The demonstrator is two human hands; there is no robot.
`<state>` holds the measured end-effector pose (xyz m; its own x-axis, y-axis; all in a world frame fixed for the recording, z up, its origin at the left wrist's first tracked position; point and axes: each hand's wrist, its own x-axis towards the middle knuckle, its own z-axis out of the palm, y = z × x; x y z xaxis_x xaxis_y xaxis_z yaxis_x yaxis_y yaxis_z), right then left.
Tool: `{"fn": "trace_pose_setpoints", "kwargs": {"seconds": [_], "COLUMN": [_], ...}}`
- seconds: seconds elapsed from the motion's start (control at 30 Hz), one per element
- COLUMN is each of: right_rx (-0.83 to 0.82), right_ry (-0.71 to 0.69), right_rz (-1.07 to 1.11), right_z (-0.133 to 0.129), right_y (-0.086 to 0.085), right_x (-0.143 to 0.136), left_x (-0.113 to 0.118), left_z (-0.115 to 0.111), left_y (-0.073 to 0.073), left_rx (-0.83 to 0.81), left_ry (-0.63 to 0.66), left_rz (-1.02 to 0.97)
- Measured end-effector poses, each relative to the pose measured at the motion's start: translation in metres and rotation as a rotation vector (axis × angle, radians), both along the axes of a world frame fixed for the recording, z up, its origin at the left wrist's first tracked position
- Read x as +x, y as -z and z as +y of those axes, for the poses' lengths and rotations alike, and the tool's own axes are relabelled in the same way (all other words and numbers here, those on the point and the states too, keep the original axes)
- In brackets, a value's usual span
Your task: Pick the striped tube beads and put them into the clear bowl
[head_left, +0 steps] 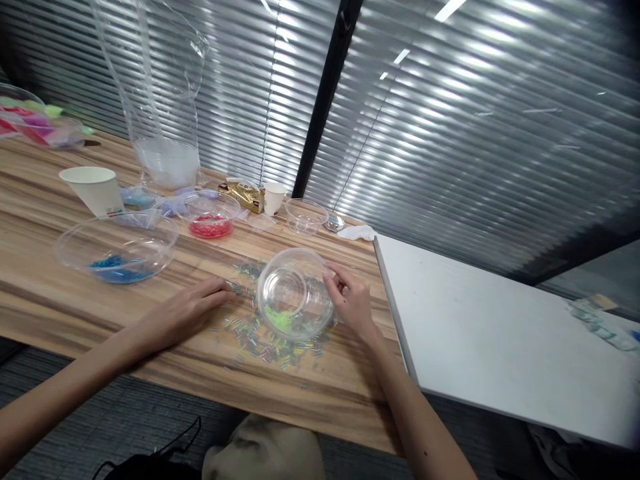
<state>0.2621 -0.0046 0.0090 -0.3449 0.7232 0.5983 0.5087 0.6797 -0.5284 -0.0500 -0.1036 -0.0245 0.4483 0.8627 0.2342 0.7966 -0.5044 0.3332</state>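
Note:
My right hand [353,299] pinches the rim of a clear plastic bowl [314,300], which is tilted so its inside faces me. Bright yellow-green pieces [280,320] lie low in this bowl. Small tube-like beads [265,347] in mixed colours are scattered on the wooden table around and beneath it. To the left of the bowl, my left hand [200,303] rests low over the table, fingertips drawn together at the edge of the beads. Whatever those fingers hold, if anything, is too small to make out.
A clear bowl with blue pieces [117,272] stands at left, a bowl with red pieces [210,227] behind. Farther back are paper cups [93,190], a gold package [244,195], another clear bowl [306,217] and a tall plastic bag [167,160]. A white table [490,320] adjoins at right.

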Motion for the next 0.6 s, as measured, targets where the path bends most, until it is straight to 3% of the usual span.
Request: {"fn": "trace_pose_setpoints", "kwargs": {"seconds": [0.6], "right_rx": [-0.096], "right_ry": [-0.024], "right_rz": [-0.023], "right_z": [0.0007], "right_y": [-0.0003], "right_x": [0.0012], "left_x": [0.001], "left_z": [0.0012], "left_y": [-0.0014], "left_rx": [0.119], "left_ry": [0.035], "left_rz": [-0.006]}}
